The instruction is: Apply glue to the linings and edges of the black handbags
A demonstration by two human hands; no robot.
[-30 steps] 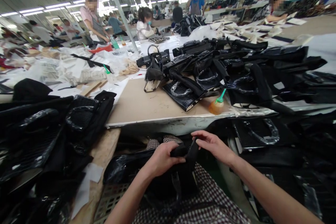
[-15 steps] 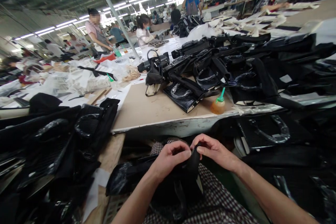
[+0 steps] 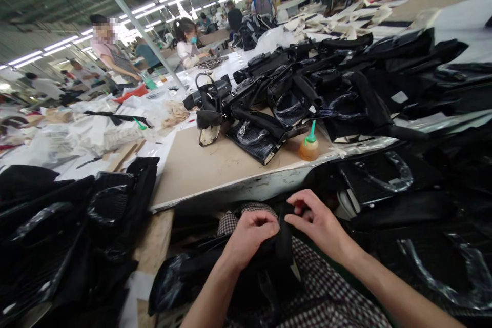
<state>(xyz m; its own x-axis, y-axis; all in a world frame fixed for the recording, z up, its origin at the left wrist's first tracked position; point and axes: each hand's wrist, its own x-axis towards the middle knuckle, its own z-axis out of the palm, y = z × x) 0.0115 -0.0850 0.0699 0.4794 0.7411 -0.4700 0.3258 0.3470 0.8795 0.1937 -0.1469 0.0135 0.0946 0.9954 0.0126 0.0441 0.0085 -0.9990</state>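
A black bag (image 3: 249,287) lies across my lap, with a clear-wrapped part at its left end. Thumb and fingers of my left hand (image 3: 253,233) pinch the bag's upper black edge. Just to the right, my right hand (image 3: 313,218) is curled at the same edge, the black material running between thumb and forefinger. Dark fabric hides the exact contact of the fingertips. Beneath the bag shows a checked cloth (image 3: 326,287) over my legs.
Ahead stands a table with a brown board (image 3: 192,164). A bottle of amber liquid with a green nozzle (image 3: 309,146) is near its edge, beside a heap of black bags (image 3: 284,97). More bags lie left (image 3: 77,230) and right (image 3: 384,179). Several people work beyond.
The view has swung slightly, shifting the background left. My right thumb and forefinger have spread a little at the bag's edge. My left hand keeps its pinch.
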